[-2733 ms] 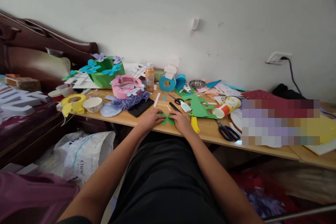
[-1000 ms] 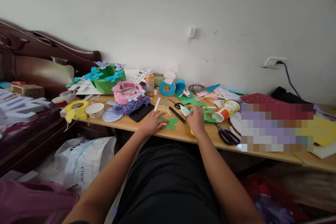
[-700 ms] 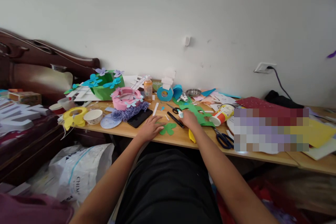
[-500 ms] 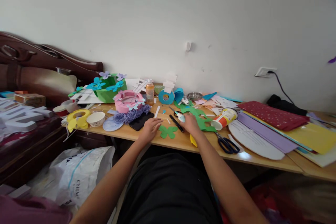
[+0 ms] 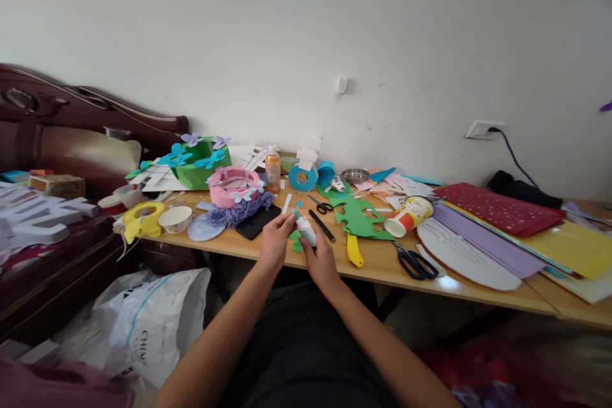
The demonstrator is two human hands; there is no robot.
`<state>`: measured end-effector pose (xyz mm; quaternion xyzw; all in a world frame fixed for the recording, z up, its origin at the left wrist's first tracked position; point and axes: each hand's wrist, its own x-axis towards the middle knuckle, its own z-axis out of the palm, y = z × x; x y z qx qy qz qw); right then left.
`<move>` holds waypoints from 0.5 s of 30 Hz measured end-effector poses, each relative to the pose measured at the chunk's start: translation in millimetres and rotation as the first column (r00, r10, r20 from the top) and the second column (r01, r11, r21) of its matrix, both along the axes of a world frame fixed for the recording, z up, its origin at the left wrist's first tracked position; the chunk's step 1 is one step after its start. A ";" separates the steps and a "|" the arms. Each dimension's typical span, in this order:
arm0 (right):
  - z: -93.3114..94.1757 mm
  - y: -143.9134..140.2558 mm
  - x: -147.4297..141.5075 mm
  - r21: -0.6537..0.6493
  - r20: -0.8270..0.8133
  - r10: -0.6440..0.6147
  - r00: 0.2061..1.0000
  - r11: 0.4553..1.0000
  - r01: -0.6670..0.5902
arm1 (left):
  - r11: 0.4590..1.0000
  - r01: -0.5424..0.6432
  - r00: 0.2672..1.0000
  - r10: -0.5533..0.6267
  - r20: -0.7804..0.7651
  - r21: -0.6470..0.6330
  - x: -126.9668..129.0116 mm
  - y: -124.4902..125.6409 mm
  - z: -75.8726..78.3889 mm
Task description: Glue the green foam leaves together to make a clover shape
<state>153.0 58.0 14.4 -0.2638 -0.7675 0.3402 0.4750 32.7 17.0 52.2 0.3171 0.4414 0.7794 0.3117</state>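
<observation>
Both hands meet above the near edge of the surface. The right hand is closed around a small glue bottle, which tilts with its blue tip toward 11 o'clock. The left hand has its fingers pinched at that tip; whether they grip the cap cannot be told. Just under the bottle a green cutout lies on the wood, mostly hidden by the hands. From the bottle, a black pen lies near at 2 o'clock, small scissors beyond it at 1 o'clock, and a larger green sheet at 3 o'clock. A yellow knife lies near the edge at 4 o'clock from the bottle, with blue scissors farther out the same way and a tipped paper cup at 3 o'clock past the green sheet. At 10 o'clock from the left hand sit a black phone, purple yarn and a pink ring. An orange bottle stands at 12 o'clock near the wall.
</observation>
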 end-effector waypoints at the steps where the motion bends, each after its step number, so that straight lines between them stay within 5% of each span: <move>1: 3.1 -8.8 5.8 -0.012 0.002 0.017 1.000 1.000 -0.017 | 1.000 0.018 1.000 -0.018 0.013 0.000 3.5 -5.7 6.7; 6: 20.2 -67.7 42.1 -0.103 0.037 0.111 0.993 0.989 -0.106 | 0.986 0.161 0.987 -0.160 0.035 -0.031 30.9 -52.1 38.5; 10: 21.6 -94.8 56.9 -0.374 -0.007 0.241 0.971 0.900 -0.226 | 0.931 0.321 0.945 -0.301 0.131 -0.176 52.6 -85.5 42.6; 15: 5.2 -88.6 48.3 -0.452 -0.138 0.266 0.954 0.840 -0.300 | 0.947 0.230 0.927 -0.284 -0.246 -0.225 68.4 -98.3 30.4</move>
